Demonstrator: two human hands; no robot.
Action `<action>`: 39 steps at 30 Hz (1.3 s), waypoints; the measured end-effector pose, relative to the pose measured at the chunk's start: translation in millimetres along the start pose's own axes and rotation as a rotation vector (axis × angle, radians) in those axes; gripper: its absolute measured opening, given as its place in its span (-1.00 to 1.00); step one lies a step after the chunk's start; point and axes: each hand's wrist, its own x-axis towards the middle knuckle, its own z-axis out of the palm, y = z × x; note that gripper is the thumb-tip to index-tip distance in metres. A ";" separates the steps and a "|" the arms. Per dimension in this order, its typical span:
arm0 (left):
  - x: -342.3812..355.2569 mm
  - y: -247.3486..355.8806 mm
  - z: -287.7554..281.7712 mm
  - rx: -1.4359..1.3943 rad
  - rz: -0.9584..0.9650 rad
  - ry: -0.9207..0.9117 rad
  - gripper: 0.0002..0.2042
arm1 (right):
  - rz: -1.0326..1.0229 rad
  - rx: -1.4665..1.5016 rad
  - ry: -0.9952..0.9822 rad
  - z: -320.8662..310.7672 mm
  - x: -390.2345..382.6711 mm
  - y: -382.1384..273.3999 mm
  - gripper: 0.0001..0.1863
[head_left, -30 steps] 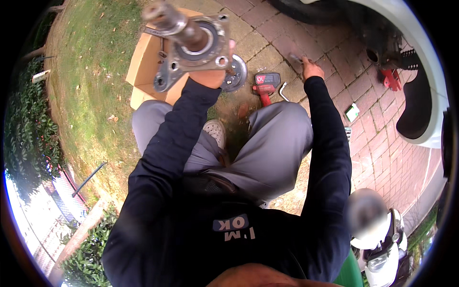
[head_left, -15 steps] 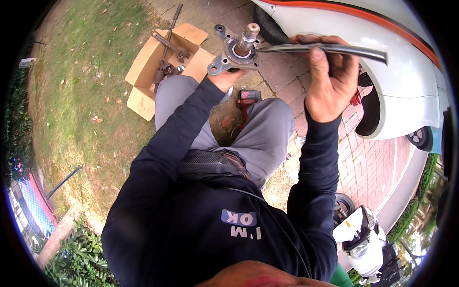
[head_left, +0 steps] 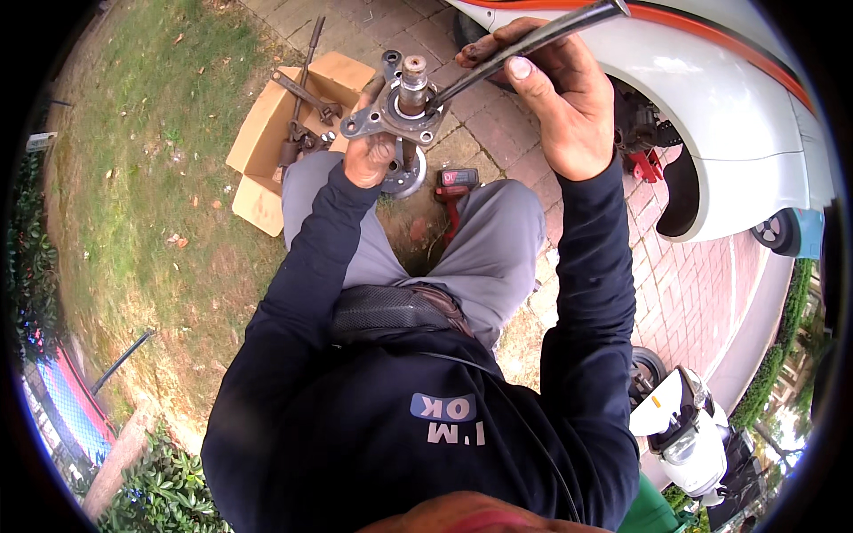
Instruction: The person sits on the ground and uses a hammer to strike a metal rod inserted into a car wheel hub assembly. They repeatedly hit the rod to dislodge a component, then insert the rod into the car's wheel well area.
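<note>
My left hand is closed around the near left side of a greasy metal flange with several holed ears. A stepped steel shaft stands up through the ring at its centre, and a round metal disc shows below, between my knees. My right hand grips a dark metal pry bar, thumb along its near side. The bar slants down to the left, its narrow tip at the ring beside the shaft. Whether the tip sits in a gap I cannot tell.
An open cardboard box with a wrench and other metal parts lies at left on grass. A red and black power tool is between my knees. A white vehicle body fills the upper right; a white scooter stands lower right.
The flange and shaft have moved left and slightly down, uncovering the disc below. My right hand has moved up and left, and the bar has gone from nearly level to steeply slanted.
</note>
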 end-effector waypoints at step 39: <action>61.1 64.3 88.1 0.682 -0.174 -0.071 -0.70 | 0.458 -0.431 1.091 -154.8 -269.1 184.7 -0.65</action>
